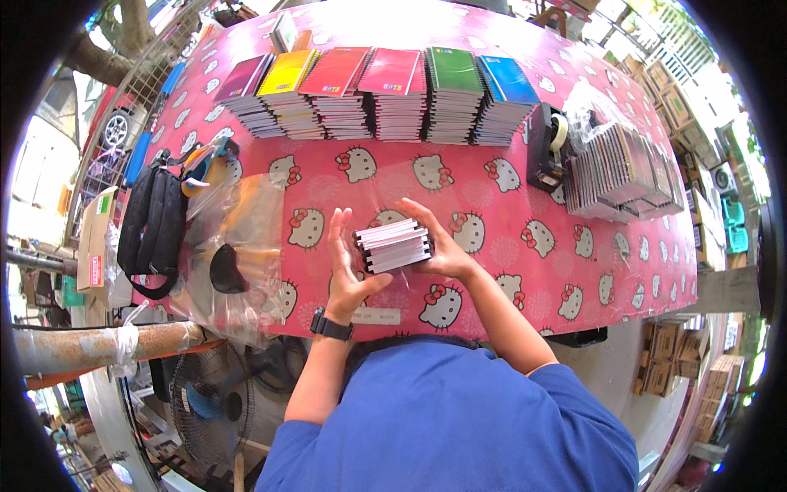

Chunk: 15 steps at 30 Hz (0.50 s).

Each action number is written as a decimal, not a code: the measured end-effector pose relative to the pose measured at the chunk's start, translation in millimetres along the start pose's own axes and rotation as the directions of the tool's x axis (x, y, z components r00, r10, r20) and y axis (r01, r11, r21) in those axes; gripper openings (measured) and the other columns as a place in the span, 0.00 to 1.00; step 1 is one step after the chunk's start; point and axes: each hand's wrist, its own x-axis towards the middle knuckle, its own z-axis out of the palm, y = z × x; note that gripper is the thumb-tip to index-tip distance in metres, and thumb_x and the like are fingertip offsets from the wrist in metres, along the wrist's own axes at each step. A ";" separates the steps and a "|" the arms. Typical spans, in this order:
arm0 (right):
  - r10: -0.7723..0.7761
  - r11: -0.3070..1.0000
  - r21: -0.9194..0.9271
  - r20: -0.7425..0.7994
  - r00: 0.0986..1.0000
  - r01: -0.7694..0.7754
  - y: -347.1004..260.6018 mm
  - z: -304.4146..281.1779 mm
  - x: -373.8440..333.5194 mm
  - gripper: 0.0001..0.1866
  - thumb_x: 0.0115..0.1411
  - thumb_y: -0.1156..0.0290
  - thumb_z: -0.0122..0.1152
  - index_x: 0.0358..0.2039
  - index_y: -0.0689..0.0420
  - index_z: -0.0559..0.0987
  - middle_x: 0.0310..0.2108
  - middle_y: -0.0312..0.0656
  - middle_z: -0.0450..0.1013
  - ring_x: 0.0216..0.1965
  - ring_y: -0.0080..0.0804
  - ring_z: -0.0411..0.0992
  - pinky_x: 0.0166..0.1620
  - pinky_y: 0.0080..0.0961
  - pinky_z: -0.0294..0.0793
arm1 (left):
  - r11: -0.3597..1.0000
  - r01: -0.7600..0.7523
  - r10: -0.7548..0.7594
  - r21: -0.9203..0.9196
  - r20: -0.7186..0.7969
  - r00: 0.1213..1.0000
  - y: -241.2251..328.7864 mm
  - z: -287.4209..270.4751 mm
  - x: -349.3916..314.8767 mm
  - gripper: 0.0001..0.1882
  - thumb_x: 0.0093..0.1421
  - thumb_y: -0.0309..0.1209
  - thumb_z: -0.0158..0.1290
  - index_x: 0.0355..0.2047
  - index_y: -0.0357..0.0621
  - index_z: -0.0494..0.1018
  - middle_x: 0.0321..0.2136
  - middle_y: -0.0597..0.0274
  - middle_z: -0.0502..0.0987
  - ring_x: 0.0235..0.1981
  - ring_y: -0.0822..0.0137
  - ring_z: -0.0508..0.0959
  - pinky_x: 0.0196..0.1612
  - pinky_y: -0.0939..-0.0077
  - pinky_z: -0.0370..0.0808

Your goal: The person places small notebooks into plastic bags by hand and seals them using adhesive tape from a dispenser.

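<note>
On the table in front of me stands a small stack of notebooks [393, 247], white page edges showing and dark bits at its ends. My left hand [349, 266] is upright along the stack's left end, fingers stretched and thumb out toward the near side. At the right end is my right hand [441, 244], fingers extended past the far corner and palm turned toward the stack; it seems to touch it. Neither hand wraps around the notebooks. A black watch [331, 325] sits on my left wrist.
Tall piles of spiral notebooks [393, 98] in several colours line the far side. At right are a black tape dispenser [544, 148] and more stacked notebooks [627, 174] under clear plastic. A black bag [152, 225] and plastic sheeting [246, 279] lie left on the pink tablecloth [492, 320].
</note>
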 end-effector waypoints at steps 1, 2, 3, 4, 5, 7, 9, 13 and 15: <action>0.005 1.000 0.006 0.015 1.000 -0.005 -1.5 0.0 0.7 0.53 0.32 0.77 0.69 0.62 0.53 0.54 0.59 0.41 0.57 0.58 0.30 0.59 0.60 0.30 0.57 | 1.000 -0.002 0.002 0.007 -0.015 1.000 0.3 -5.5 0.4 0.45 0.40 0.26 0.64 0.59 0.47 0.55 0.56 0.53 0.61 0.60 0.59 0.58 0.60 0.61 0.57; 0.068 0.998 -0.008 0.087 0.994 -0.068 -3.7 -0.3 1.7 0.50 0.32 0.78 0.68 0.60 0.54 0.57 0.57 0.41 0.60 0.56 0.30 0.61 0.59 0.29 0.58 | 0.937 -0.133 0.114 0.324 0.079 0.990 -0.1 -13.3 3.2 0.37 0.43 0.28 0.64 0.55 0.46 0.61 0.55 0.54 0.63 0.60 0.58 0.58 0.61 0.59 0.55; 0.131 0.991 -0.027 0.158 0.979 -0.129 -4.3 0.8 3.1 0.48 0.32 0.78 0.67 0.58 0.54 0.59 0.54 0.40 0.64 0.55 0.29 0.62 0.58 0.29 0.60 | 0.760 -0.268 0.182 0.592 0.202 0.962 -0.2 -18.5 3.6 0.30 0.46 0.30 0.63 0.50 0.45 0.67 0.54 0.54 0.65 0.61 0.58 0.58 0.61 0.57 0.54; 0.088 0.995 -0.064 0.123 0.989 -0.080 -0.8 -0.1 4.1 0.43 0.33 0.80 0.64 0.55 0.56 0.63 0.48 0.38 0.68 0.51 0.28 0.65 0.56 0.27 0.63 | 0.730 -0.241 0.173 0.639 0.168 0.970 3.2 -14.6 5.5 0.13 0.52 0.29 0.59 0.39 0.43 0.73 0.51 0.56 0.70 0.60 0.57 0.60 0.61 0.55 0.53; 0.089 0.995 -0.063 0.127 0.988 -0.082 1.6 -2.2 4.2 0.43 0.33 0.80 0.64 0.55 0.56 0.63 0.48 0.38 0.68 0.51 0.28 0.65 0.56 0.27 0.63 | 0.730 -0.239 0.174 0.641 0.165 0.971 4.9 -16.0 6.7 0.13 0.52 0.29 0.59 0.39 0.43 0.73 0.51 0.56 0.70 0.60 0.57 0.60 0.61 0.55 0.53; 0.128 0.991 -0.064 0.124 0.984 -0.121 3.5 -5.5 3.8 0.40 0.35 0.81 0.65 0.53 0.55 0.63 0.49 0.39 0.67 0.52 0.27 0.63 0.57 0.27 0.61 | 0.932 -0.088 0.067 0.352 0.070 0.995 11.8 -25.4 7.7 0.08 0.56 0.28 0.55 0.37 0.42 0.72 0.49 0.57 0.72 0.59 0.58 0.62 0.60 0.57 0.54; 0.130 0.991 -0.033 0.129 0.983 -0.126 3.2 -6.7 4.6 0.40 0.35 0.81 0.65 0.53 0.56 0.63 0.49 0.39 0.67 0.52 0.27 0.63 0.57 0.27 0.61 | 0.962 0.013 -0.014 0.271 -0.001 1.000 20.2 -28.3 2.6 0.05 0.59 0.27 0.51 0.37 0.43 0.71 0.51 0.53 0.69 0.59 0.59 0.61 0.61 0.61 0.52; 0.067 0.995 0.065 0.114 0.991 -0.074 5.5 2.1 7.0 0.40 0.36 0.81 0.65 0.54 0.55 0.61 0.50 0.39 0.65 0.53 0.27 0.63 0.56 0.27 0.61 | 0.977 0.109 -0.114 0.184 0.016 0.993 -2.1 -23.1 -15.6 0.25 0.61 0.33 0.49 0.57 0.45 0.57 0.61 0.51 0.55 0.63 0.60 0.52 0.62 0.62 0.52; 0.059 0.993 0.097 0.110 0.992 -0.070 3.3 8.1 6.6 0.40 0.36 0.81 0.65 0.54 0.55 0.61 0.50 0.39 0.65 0.52 0.28 0.63 0.56 0.27 0.61 | 1.000 0.013 -0.013 0.023 -0.012 1.000 -30.4 -36.2 -28.9 0.55 0.45 0.43 0.65 0.64 0.47 0.39 0.64 0.53 0.43 0.64 0.59 0.47 0.63 0.62 0.50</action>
